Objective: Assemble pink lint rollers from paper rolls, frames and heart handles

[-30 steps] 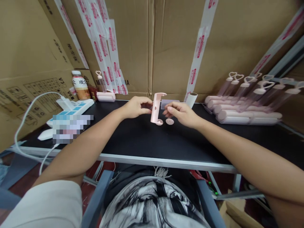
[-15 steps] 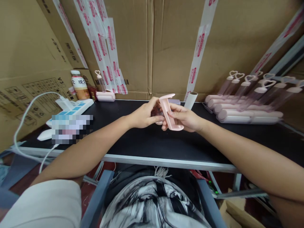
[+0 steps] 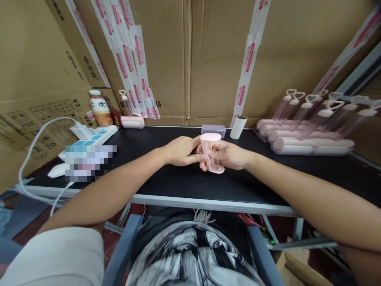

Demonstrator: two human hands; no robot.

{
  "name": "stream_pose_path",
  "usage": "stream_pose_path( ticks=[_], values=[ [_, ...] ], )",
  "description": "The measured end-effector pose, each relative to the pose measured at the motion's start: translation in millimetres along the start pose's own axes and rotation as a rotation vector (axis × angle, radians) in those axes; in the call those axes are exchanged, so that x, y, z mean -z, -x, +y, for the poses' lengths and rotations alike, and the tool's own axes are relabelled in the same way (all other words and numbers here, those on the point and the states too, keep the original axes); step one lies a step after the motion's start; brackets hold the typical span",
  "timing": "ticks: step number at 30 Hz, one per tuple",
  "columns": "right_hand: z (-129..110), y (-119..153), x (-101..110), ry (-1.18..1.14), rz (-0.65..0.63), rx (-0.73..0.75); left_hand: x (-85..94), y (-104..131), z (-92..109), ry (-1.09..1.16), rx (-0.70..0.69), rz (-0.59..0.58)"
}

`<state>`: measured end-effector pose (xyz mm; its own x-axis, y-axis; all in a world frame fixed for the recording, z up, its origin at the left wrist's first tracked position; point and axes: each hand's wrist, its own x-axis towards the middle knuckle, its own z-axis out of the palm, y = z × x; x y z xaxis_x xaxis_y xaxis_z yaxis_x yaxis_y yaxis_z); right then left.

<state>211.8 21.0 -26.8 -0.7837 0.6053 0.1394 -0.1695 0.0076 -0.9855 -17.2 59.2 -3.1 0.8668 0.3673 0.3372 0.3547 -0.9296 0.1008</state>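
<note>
- Holds pink bracket (image 3: 206, 147) in right hand (image 3: 230, 155), fingers curled around it;
- meets its side with left hand (image 3: 185, 151), partly closed, contents unclear;
- has purple box (image 3: 213, 130) and white tube (image 3: 238, 128) beyond.

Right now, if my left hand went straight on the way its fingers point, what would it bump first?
Your left hand would meet the pink holder first; they look about touching already. Your right hand comes right after. How close is hard to tell, because the fingers overlap.

Around center: two bare hands (image 3: 182, 151), one pink C-shaped plastic holder (image 3: 208, 153), one lilac rectangular box (image 3: 213, 130), one white hollow tube (image 3: 238, 128).
</note>
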Motion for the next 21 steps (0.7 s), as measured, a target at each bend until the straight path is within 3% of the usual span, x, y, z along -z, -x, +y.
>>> stream_pose_path(
  ticks=[13, 21],
  values=[
    [1.5, -3.7, -9.2, 0.144, 0.102, 0.167, 1.6, -0.7, -0.6, -0.168, -0.028, 0.088],
    [1.5, -6.5, -13.8, 0.146, 0.126, 0.268, -6.0, -2.4, -3.1, -0.278, -0.111, 0.315]
  ],
)
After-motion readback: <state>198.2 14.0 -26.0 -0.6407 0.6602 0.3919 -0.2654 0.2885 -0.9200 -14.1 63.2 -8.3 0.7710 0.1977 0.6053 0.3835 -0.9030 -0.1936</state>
